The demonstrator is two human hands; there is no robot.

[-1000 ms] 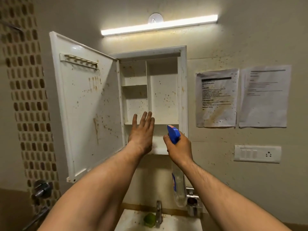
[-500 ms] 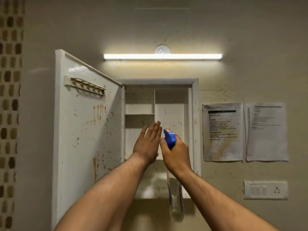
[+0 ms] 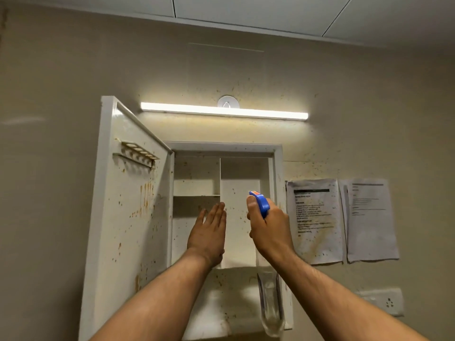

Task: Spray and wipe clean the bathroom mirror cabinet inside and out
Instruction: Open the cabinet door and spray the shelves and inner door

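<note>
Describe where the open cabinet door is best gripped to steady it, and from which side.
Probably its free left edge, mid-height: the cabinet door hinges on the right, leaving a thin rim to wrap. The open left hand could come from the left; the right hand holds the spray bottle.

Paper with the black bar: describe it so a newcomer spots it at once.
Find the open white cabinet under the tube light. Two paper sheets hang on the wall to its right; take the sheet nearer the cabinet. Unlike its neighbour, it has a black heading bar and browner stains.
</note>
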